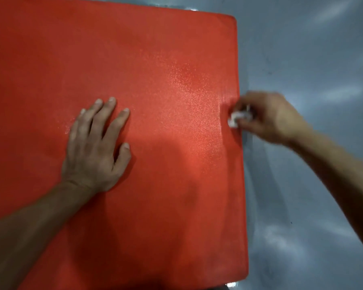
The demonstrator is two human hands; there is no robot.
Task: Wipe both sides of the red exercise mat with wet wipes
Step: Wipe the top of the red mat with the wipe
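1. Lying flat on a glossy grey floor (312, 59), the red mat (134, 59) fills most of the view; its right edge and far right corner are visible.
2. Left hand (96, 147): palm down on the mat, fingers straight and spread, pressing, holding nothing.
3. Right hand (268, 118): blurred, fingers curled round a crumpled white wipe (236, 118).
4. The wipe touches the mat at its right edge, about level with the left hand.
5. A sheen shows on the mat between the hands.
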